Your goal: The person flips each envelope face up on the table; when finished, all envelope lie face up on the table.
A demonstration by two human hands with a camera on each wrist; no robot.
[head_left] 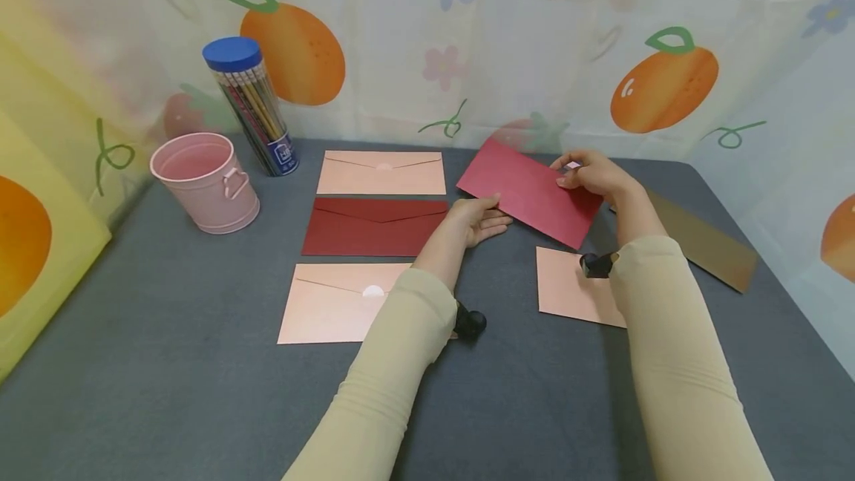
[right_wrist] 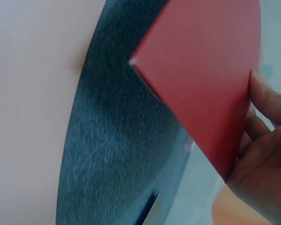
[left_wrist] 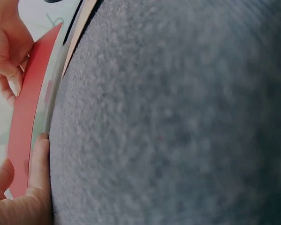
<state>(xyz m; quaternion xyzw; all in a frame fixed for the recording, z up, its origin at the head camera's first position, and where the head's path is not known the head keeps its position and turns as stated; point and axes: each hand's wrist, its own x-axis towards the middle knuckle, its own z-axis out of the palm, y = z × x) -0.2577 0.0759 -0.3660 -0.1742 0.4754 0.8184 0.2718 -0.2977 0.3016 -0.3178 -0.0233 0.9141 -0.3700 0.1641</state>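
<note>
My right hand (head_left: 594, 175) pinches the right edge of a red envelope (head_left: 528, 188), thumb on its upper face and fingers behind. The envelope is raised and tilted above the table, its flat side facing up. At its lower left edge is my left hand (head_left: 479, 220), fingers (left_wrist: 39, 161) straight along the underside and thumb (left_wrist: 3, 174) on the other side. In the right wrist view, the red envelope (right_wrist: 201, 79) shows one corner pointing toward the table. Under my right forearm lies a pale pink envelope (head_left: 568, 284), partly covered by the sleeve. A brown-gold envelope (head_left: 708, 240) lies farther right.
Left of my hands, three envelopes lie in a column: a pale pink one (head_left: 381, 177), a dark red one (head_left: 367, 232) and another pale pink one (head_left: 327, 318). A pink bucket (head_left: 214, 199) and a blue-lidded pencil tube (head_left: 257, 110) stand at the back left.
</note>
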